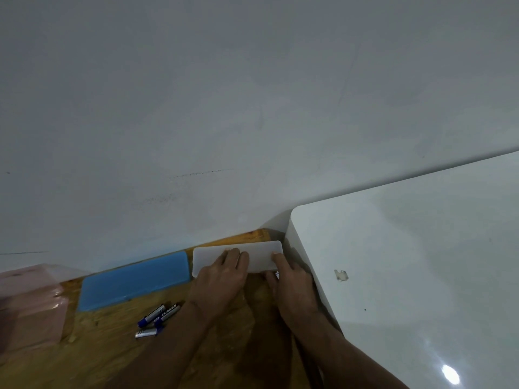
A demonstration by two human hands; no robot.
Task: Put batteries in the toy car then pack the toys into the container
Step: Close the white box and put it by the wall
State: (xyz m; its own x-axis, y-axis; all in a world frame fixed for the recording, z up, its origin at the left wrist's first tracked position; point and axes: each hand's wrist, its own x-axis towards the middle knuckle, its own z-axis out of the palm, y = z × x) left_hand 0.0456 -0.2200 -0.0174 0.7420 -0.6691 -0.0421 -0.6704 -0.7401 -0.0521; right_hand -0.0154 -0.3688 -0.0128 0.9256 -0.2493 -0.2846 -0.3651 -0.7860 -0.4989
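The head view is filled mostly by a pale grey wall (252, 94). It is smooth and matte, with some thin cracks and faint dark marks. Below the wall there is a wooden bench (112, 355), orange-brown, with a rough and patchy grain.

At the right stands a white cabinet (421, 262). It is higher than the bench, and its top is glossy with a rounded corner. A bright spot of light reflects on it, and there is one small chipped mark.

At the left edge there is a pink container (31, 304) of half-clear plastic, in the shape of a box. Beside it a blue lid (134, 279) lies against the wall. It is flat, matte and rectangular with round corners. Just to the right of it is a white lid (258, 256) of the same shape, milky in colour, and its right end is close to the cabinet.

Three batteries (158, 315) lie loose on the bench, in front of the blue lid and just beside the left forearm. They are silver with blue ends.

The left hand (222, 273) rests on the white lid with its fingers laid on top, and its thumb is hidden. The right hand (292, 282) pinches the right end of this lid, one finger on top and the thumb at the near edge. A small dark and white thing shows at this thumb, but I cannot tell what it is.
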